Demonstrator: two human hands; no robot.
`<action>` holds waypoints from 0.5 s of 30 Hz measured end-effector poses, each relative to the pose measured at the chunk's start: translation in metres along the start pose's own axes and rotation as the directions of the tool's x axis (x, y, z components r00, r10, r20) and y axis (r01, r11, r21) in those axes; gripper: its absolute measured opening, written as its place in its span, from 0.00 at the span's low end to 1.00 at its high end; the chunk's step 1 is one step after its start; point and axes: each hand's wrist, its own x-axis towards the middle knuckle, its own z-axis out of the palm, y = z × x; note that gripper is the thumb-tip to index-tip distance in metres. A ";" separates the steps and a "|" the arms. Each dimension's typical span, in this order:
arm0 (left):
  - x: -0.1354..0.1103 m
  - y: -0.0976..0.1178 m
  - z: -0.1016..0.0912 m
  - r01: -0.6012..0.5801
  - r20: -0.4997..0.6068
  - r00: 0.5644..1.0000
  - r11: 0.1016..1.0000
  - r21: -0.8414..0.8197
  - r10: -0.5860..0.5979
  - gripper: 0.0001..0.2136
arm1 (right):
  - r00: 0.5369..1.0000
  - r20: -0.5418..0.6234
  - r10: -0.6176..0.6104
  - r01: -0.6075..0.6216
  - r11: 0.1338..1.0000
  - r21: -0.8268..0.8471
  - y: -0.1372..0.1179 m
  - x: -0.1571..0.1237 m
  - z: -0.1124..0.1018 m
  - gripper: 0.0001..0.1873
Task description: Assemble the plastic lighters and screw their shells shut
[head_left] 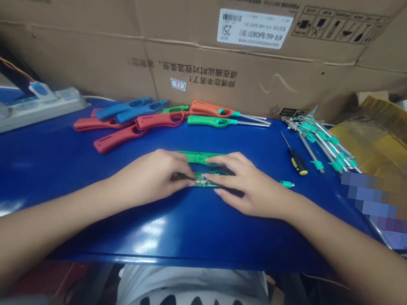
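Two green lighter casing halves lie on the blue table in front of me. The far half [197,158] has its hollow side up. In the near half [198,184] sit small metal and wire parts [204,180], too small to make out fully. My left hand [159,174] pinches at the left part of the near half, thumb and finger closed by the metal parts. My right hand [248,185] reaches from the right. One finger touches the far half, while its other finger and thumb grip the near half's right part, which they mostly hide.
Assembled lighters [162,119] in red, blue, green and orange are piled at the back left. A screwdriver [295,157], a small turquoise part [287,185] and several metal lighter tubes [321,143] lie right. A power strip [20,110] stands left; a cardboard box [107,49] walls the back.
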 end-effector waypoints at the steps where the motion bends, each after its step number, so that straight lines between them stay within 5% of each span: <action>1: 0.000 -0.001 0.001 0.005 -0.010 1.000 1.000 -0.017 -0.005 0.07 | 0.998 0.059 -0.009 0.012 0.999 -0.039 -0.001 0.000 0.000 0.20; 10: 0.002 -0.004 0.002 0.017 -0.014 1.000 0.999 -0.046 -0.018 0.06 | 0.957 0.260 0.129 -0.133 0.991 -0.004 -0.008 -0.006 -0.008 0.28; 15: 0.000 0.000 0.001 0.004 -0.014 1.000 1.000 0.015 -0.003 0.07 | 0.981 0.104 0.165 -0.161 0.986 -0.048 -0.003 -0.005 -0.021 0.24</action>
